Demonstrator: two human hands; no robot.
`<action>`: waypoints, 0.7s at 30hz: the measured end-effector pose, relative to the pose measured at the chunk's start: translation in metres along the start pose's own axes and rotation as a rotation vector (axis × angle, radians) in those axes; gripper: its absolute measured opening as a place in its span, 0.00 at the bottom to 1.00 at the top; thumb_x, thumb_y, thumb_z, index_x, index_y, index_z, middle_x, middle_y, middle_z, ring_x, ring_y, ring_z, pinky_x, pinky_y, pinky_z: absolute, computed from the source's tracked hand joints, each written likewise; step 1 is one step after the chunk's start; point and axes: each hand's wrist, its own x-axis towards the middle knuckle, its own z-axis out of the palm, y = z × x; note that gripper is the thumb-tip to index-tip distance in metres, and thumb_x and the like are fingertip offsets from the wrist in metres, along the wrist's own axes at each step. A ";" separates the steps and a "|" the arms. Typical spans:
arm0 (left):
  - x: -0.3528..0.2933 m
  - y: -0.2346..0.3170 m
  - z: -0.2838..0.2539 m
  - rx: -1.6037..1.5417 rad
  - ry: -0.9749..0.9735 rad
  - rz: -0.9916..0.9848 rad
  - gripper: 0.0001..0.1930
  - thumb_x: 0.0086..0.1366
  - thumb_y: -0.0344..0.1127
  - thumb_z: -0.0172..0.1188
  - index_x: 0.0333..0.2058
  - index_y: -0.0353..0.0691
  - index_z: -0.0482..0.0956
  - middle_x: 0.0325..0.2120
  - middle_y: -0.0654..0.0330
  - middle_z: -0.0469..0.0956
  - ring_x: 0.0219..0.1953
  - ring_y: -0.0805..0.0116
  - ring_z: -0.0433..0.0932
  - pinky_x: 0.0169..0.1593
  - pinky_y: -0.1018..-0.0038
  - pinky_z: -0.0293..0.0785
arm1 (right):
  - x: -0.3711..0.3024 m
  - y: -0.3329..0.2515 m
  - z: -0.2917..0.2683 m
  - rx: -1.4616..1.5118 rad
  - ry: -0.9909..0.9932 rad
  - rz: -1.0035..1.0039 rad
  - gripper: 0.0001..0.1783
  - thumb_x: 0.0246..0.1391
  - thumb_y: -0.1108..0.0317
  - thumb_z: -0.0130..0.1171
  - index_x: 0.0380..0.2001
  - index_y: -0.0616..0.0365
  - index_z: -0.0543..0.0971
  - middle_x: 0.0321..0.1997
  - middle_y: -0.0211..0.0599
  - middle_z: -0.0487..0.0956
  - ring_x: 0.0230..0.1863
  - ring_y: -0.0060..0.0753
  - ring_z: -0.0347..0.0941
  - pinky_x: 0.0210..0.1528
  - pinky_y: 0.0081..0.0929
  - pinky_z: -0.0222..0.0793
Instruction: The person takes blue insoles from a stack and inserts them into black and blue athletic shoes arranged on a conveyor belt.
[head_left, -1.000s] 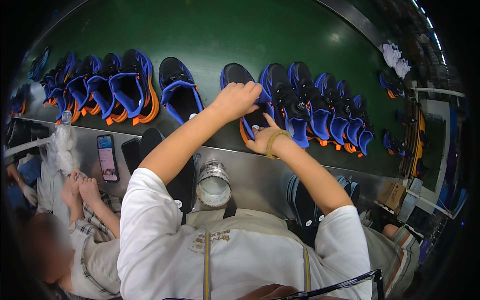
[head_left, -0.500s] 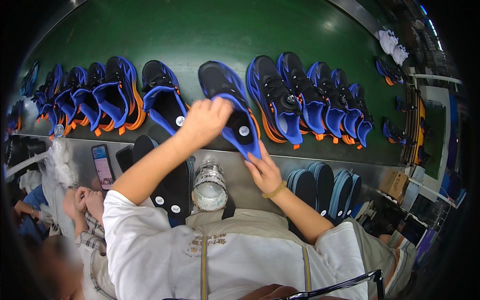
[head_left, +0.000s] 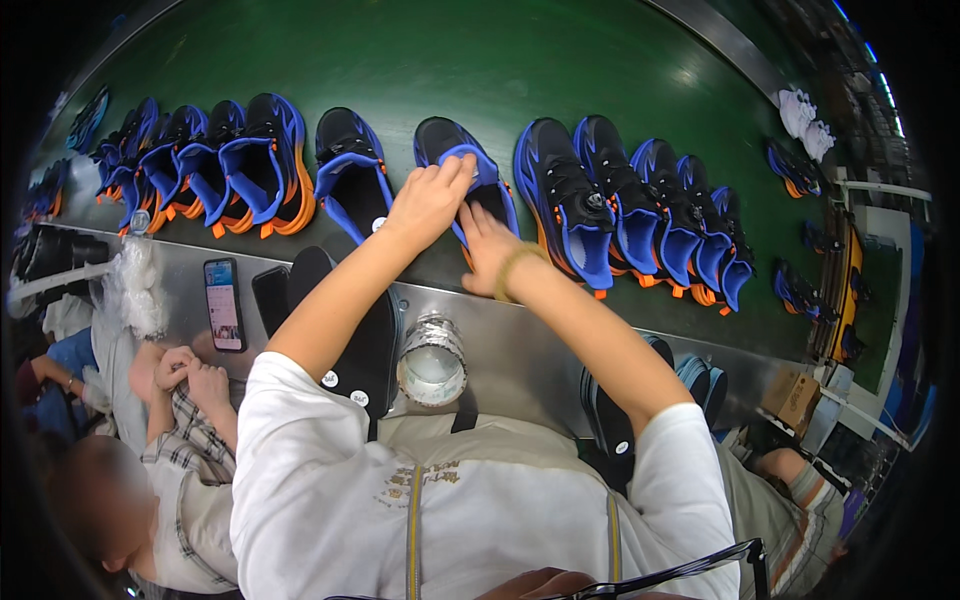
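Observation:
A black and blue sneaker [head_left: 438, 136] with an orange-trimmed sole lies toe away on the green surface in front of me. My left hand [head_left: 432, 203] has its fingers closed on the tongue and collar at the sneaker's opening. My right hand [head_left: 492, 250] reaches into the opening over the heel end, its fingers stretched out against the inside. My hands cover most of the insole. To the left lies another sneaker [head_left: 352, 190] with a wide opening and a round white sticker inside. Close on the right stands a sneaker [head_left: 568, 205] with a dial on its tongue.
Matching sneakers [head_left: 262, 160] line the green belt [head_left: 640, 60] on both sides. On the metal ledge [head_left: 520, 340] are black insoles [head_left: 350, 335], a tape roll [head_left: 432, 362] and a phone [head_left: 224, 305]. More insoles [head_left: 600, 405] lie under my right arm. A person [head_left: 190, 500] sits at left.
My right hand has moved from the sneaker's heel into its opening. My left hand still grips the tongue area. The whole view has shifted slightly.

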 end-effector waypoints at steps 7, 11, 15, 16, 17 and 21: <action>0.002 -0.001 0.004 -0.047 -0.032 -0.077 0.17 0.53 0.32 0.48 0.42 0.34 0.64 0.33 0.55 0.67 0.26 0.61 0.72 0.31 0.69 0.67 | 0.022 -0.001 -0.002 -0.219 -0.296 0.132 0.52 0.35 0.43 0.49 0.57 0.68 0.46 0.60 0.55 0.49 0.63 0.42 0.41 0.63 0.37 0.30; 0.000 0.001 0.005 -0.161 0.044 -0.153 0.16 0.54 0.32 0.51 0.40 0.33 0.65 0.35 0.52 0.67 0.26 0.56 0.73 0.31 0.66 0.69 | -0.022 0.003 -0.008 -0.210 -0.148 -0.014 0.34 0.41 0.50 0.49 0.47 0.65 0.63 0.54 0.53 0.62 0.58 0.46 0.54 0.61 0.37 0.36; 0.001 0.010 -0.002 -0.295 0.045 -0.285 0.16 0.53 0.32 0.54 0.39 0.32 0.67 0.37 0.50 0.66 0.27 0.50 0.72 0.31 0.62 0.69 | -0.073 0.008 0.009 0.003 0.658 -0.046 0.09 0.41 0.67 0.57 0.26 0.62 0.75 0.49 0.54 0.65 0.53 0.50 0.59 0.55 0.40 0.51; 0.002 0.016 -0.003 -0.299 0.043 -0.292 0.15 0.52 0.32 0.54 0.39 0.32 0.68 0.37 0.50 0.67 0.27 0.49 0.72 0.31 0.61 0.69 | -0.084 0.014 0.025 0.192 0.672 0.021 0.09 0.42 0.68 0.57 0.27 0.62 0.76 0.49 0.55 0.65 0.50 0.50 0.61 0.52 0.38 0.55; 0.001 0.022 -0.007 -0.289 0.016 -0.261 0.15 0.52 0.31 0.54 0.39 0.32 0.70 0.36 0.51 0.67 0.29 0.52 0.72 0.32 0.64 0.68 | -0.091 0.016 0.040 0.383 0.684 0.086 0.09 0.43 0.68 0.57 0.28 0.62 0.76 0.49 0.56 0.64 0.48 0.50 0.64 0.49 0.36 0.60; -0.009 0.060 -0.017 -0.260 0.180 -0.166 0.17 0.50 0.29 0.56 0.41 0.35 0.70 0.35 0.54 0.68 0.30 0.57 0.72 0.33 0.67 0.67 | -0.113 0.014 0.068 0.615 0.707 0.087 0.08 0.43 0.72 0.58 0.28 0.66 0.75 0.51 0.59 0.64 0.46 0.42 0.69 0.46 0.26 0.64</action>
